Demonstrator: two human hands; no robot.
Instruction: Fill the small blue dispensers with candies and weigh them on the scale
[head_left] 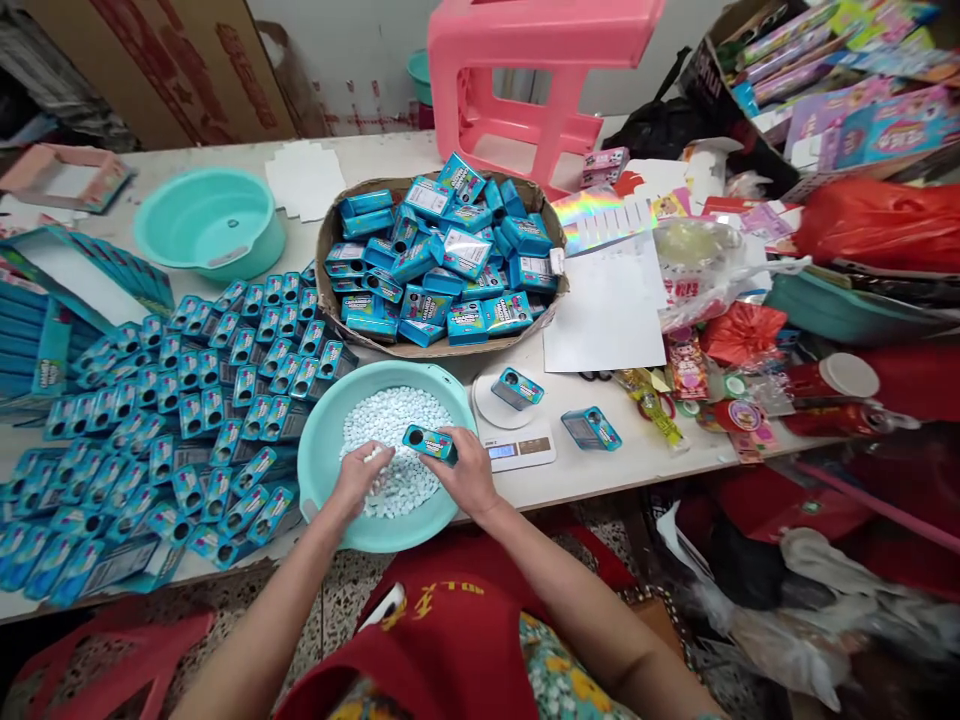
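My right hand (pixel 469 475) grips a small blue candy tin (pixel 427 441), its dark round opening facing up, over a turquoise basin (pixel 315 430). To its left, my left hand (pixel 364 476) is closed around some small white candies, low over the candy heap (pixel 401 480) in that basin. Right of the basin stands a white digital scale (pixel 525 448), its display lit, with a second blue tin (pixel 517 388) on its round plate. Another blue tin (pixel 592 429) is on the table just right of the scale.
Rows of upright blue tins (pixel 202 400) crowd the table's left side. A cardboard box (pixel 442 350) heaped with tins stands behind the basin, near another turquoise basin (pixel 180 225). A pink stool (pixel 540 50), white paper (pixel 604 310) and packaged sweets (pixel 686 365) lie beyond, towards the right.
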